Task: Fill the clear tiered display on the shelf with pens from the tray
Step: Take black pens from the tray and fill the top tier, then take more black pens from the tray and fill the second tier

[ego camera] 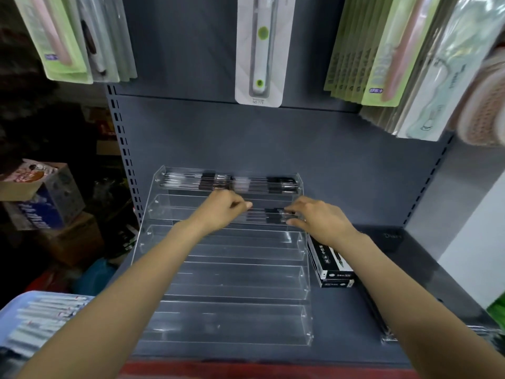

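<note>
The clear tiered display (224, 280) stands on the grey shelf with several steps. Its top tier holds a row of pens (232, 183) with black grips. In the second tier lies a small bunch of pens (269, 216), and both hands are at it. My left hand (221, 207) has its fingers curled at the bunch's left end. My right hand (314, 217) pinches the right end. The lower tiers hold nothing. The blue tray (16, 310) with more pens (43, 315) sits at the lower left.
Two black pen boxes (332, 265) lie right of the display on the grey shelf (382, 296). Packaged goods hang above on the back panel (259, 50). Cardboard boxes (41, 198) are stacked left of the shelf upright. A white wall (475, 233) borders the right.
</note>
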Demonstrator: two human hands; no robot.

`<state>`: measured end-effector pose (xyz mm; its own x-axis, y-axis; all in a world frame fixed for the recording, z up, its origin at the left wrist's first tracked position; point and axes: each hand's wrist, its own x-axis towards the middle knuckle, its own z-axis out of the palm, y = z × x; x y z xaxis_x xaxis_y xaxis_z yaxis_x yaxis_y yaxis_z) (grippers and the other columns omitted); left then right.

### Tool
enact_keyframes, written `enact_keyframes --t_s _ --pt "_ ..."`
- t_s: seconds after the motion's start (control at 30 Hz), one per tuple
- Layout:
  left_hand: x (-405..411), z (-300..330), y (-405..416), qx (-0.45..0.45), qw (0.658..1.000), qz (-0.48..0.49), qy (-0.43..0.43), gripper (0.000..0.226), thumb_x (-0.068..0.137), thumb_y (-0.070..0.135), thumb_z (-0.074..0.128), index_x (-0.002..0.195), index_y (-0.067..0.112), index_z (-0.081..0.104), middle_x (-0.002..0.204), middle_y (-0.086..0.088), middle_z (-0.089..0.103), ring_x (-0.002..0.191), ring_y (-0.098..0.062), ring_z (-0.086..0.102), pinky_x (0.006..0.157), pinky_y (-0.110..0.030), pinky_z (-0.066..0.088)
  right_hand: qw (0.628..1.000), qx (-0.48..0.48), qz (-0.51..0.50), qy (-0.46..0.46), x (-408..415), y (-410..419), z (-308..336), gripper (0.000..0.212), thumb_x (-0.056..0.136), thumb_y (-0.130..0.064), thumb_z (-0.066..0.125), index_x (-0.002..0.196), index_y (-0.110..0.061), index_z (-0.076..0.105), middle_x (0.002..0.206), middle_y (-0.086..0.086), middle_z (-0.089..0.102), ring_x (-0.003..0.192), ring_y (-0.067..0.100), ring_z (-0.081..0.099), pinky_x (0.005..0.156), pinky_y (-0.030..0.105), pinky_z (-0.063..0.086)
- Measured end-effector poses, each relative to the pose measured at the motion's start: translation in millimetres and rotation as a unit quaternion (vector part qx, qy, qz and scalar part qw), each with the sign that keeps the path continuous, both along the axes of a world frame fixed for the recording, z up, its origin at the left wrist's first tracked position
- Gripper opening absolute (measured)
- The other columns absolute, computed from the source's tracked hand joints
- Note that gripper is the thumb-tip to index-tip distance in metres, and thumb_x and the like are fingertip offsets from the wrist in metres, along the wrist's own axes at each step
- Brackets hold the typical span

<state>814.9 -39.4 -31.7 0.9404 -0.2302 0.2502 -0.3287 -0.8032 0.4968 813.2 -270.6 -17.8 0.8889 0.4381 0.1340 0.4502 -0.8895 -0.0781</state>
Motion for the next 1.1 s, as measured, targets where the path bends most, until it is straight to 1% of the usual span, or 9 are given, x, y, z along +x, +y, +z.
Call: enact_keyframes --t_s 0.07,0.13,0.4,0.5,0.63,0.73,0.8,0.93,1.1 --pt "0 -3 4 0.052 0.999 -0.011 0.003 0.028 0.090 0.041 0.056 0.089 0.017 0.071 0.085 -0.001 0.060 0.082 -0.017 0.055 0.077 -0.034 0.045 1.000 -0.014 0.005 0.001 1 1 0 0.037 0.095 -0.037 0.049 0.129 -0.024 0.052 0.130 -0.005 0.050 0.112 0.018 0.056 0.087 0.036 0.050" --pt "0 -3 5 0.089 0.996 -0.016 0.006 0.031 0.086 0.040 0.062 0.109 0.021 0.068 0.104 0.001 0.060 0.098 -0.017 0.055 0.088 -0.036 0.046 1.000 -0.017 0.002 0.001 2 2 1 0.036 0.095 -0.035 0.050 0.129 -0.023 0.052 0.129 -0.004 0.050 0.111 0.018 0.056 0.086 0.035 0.050" --pt "-6 -2 -8 0.128 0.992 -0.015 -0.003 0.033 0.092 0.023 0.056 0.125 0.019 0.059 0.123 -0.002 0.054 0.117 -0.020 0.047 0.100 -0.036 0.040 0.999 -0.043 -0.014 -0.017 -5 5 -2 0.040 0.098 -0.034 0.044 0.135 -0.020 0.045 0.136 -0.003 0.044 0.109 0.022 0.059 0.083 0.037 0.052" --pt "-17 -6 -12 0.102 0.994 0.012 -0.031 0.034 0.091 0.024 0.057 0.125 0.019 0.058 0.124 -0.003 0.055 0.117 -0.021 0.048 0.101 -0.036 0.039 0.999 -0.014 -0.016 -0.039 -14 5 -2 0.038 0.098 -0.033 0.043 0.134 -0.020 0.047 0.135 -0.003 0.045 0.106 0.022 0.060 0.081 0.035 0.051" --pt "-43 -8 -18 0.008 0.989 0.077 -0.128 0.029 0.090 0.025 0.059 0.118 0.017 0.062 0.113 -0.003 0.060 0.108 -0.023 0.053 0.093 -0.041 0.044 0.994 0.060 0.000 -0.090 -33 5 -4 0.033 0.098 -0.033 0.043 0.128 -0.021 0.053 0.129 -0.005 0.048 0.107 0.018 0.058 0.074 0.031 0.047" --pt "-76 -8 -16 -0.023 0.977 0.099 -0.186 0.025 0.089 0.019 0.059 0.114 0.016 0.064 0.104 -0.001 0.064 0.099 -0.020 0.059 0.088 -0.040 0.048 0.986 0.151 0.032 -0.059 -52 17 -6 0.032 0.096 -0.030 0.047 0.125 -0.019 0.057 0.122 -0.002 0.055 0.110 0.018 0.055 0.083 0.031 0.046" --pt "-104 -14 -7 -0.030 0.974 0.098 -0.202 0.024 0.089 0.015 0.058 0.112 0.015 0.064 0.100 0.000 0.065 0.093 -0.019 0.061 0.084 -0.037 0.050 0.976 0.204 0.067 -0.021 -67 33 -10 0.030 0.095 -0.027 0.051 0.122 -0.016 0.059 0.115 0.001 0.059 0.105 0.016 0.056 0.087 0.027 0.044" --pt "-160 -38 39 -0.026 0.973 0.142 -0.179 0.020 0.088 0.014 0.060 0.108 0.013 0.066 0.099 -0.002 0.066 0.089 -0.017 0.063 0.082 -0.031 0.050 0.960 0.251 0.116 0.037 -106 88 -20 0.026 0.093 -0.022 0.055 0.117 -0.015 0.063 0.109 0.002 0.063 0.091 0.007 0.055 0.083 0.015 0.039" --pt "-225 -81 143 -0.012 0.974 0.216 -0.066 0.024 0.092 0.017 0.054 0.114 0.013 0.063 0.104 -0.007 0.064 0.093 -0.024 0.061 0.077 -0.029 0.044 0.951 0.248 0.156 0.096 -163 195 -54 0.026 0.093 -0.017 0.054 0.116 -0.012 0.064 0.111 0.008 0.064 0.100 0.019 0.060 0.089 0.023 0.039"
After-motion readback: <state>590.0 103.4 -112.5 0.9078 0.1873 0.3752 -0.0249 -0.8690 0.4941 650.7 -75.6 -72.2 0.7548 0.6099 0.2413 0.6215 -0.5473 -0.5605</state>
